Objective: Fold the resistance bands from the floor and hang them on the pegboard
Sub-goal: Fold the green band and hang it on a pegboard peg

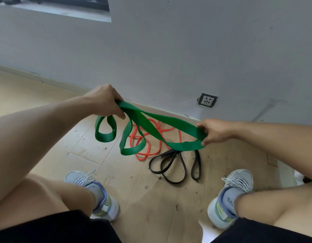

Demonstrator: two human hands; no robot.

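A wide green resistance band [162,125] stretches between my two hands above the floor. My left hand [106,100] grips one end of it, with two green loops hanging below. My right hand [213,131] pinches the far fold of the band at the right. Under the green band a thin orange band [144,155] lies tangled on the wooden floor. A black band [171,165] lies in loops just right of it. No pegboard is in view.
I crouch close to a grey wall [186,50] with a power socket [207,100] low on it. My two light sneakers, left [92,188] and right [230,195], stand either side of the bands. The floor [151,199] is dusty with small debris.
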